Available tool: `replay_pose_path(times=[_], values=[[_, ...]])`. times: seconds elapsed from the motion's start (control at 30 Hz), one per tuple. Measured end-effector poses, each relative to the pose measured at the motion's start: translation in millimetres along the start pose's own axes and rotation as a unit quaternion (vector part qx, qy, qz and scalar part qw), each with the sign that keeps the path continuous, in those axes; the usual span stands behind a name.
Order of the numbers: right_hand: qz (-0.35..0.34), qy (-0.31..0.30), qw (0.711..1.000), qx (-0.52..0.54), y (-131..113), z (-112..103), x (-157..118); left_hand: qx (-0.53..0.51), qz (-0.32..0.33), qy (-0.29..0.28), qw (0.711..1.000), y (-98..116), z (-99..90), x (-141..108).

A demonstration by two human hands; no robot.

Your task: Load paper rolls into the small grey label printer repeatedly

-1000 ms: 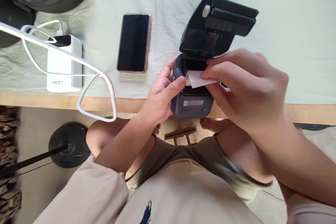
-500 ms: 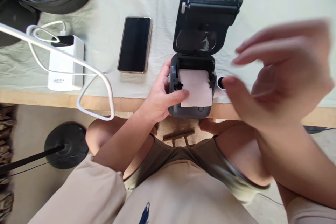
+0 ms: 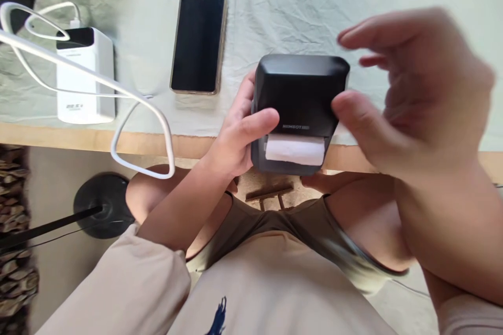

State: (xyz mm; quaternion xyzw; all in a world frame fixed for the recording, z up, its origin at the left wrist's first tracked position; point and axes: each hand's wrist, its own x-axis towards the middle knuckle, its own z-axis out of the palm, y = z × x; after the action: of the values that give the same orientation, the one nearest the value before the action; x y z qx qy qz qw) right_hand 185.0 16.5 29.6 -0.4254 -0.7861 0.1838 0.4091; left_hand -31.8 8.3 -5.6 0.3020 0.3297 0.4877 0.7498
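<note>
One printer (image 3: 304, 97) sat gripped in our left hand (image 3: 234, 141). At its three o'clock, our right hand (image 3: 434, 97) hung loosely spread.

1 printer (image 3: 301, 94). 1 paper strip (image 3: 294, 150) at its front. 2 hands: left hand (image 3: 239, 141) on its left side, right hand (image 3: 432, 94) by its right. 1 phone (image 3: 198, 44), 1 power bank (image 3: 88, 110), both to its left.
</note>
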Motion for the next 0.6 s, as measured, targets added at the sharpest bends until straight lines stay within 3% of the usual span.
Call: replay_pose_path(times=[0.1,0.23,0.37,0.47,0.6], values=[[-0.071,-0.047,0.996,-0.010,-9,4,6,0.010,-0.002,0.004,1.000,0,5.5,1],[-0.035,-0.086,0.994,-0.048,-21,2,7,0.037,0.025,0.024,0.999,-3,3.1,0],[-0.046,-0.099,0.991,-0.076,-14,2,2,0.038,0.027,-0.009,0.999,-3,-6.2,-1],[-0.063,-0.090,0.991,-0.077,-5,2,0,0.028,0.007,-0.016,0.999,-3,-6.7,0],[-0.078,-0.036,0.991,-0.105,-1,-3,0,0.001,-0.013,0.022,1.000,-2,2.9,4]])
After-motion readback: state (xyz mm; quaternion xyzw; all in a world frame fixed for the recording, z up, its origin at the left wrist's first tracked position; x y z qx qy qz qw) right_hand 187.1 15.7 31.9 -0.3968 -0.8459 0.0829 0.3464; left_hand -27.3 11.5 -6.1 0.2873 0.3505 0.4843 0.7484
